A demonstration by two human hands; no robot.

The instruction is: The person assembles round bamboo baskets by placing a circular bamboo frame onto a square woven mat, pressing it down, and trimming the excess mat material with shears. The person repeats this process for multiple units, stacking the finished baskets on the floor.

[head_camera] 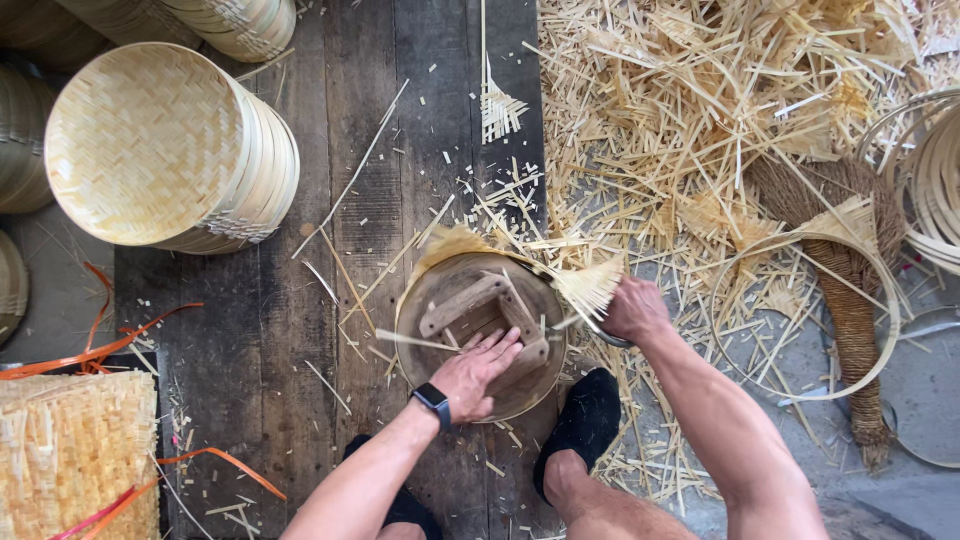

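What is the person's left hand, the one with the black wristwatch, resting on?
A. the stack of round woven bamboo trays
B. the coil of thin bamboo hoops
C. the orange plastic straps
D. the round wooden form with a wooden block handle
D: the left hand lies flat on the round wooden form, fingers against its block handle.

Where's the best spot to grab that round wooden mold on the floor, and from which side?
Probably the raised wooden crossbar on the mold, taken from above. It stands proud of the flat disc, and the left hand already rests beside it; the rim is crowded with bamboo strips.
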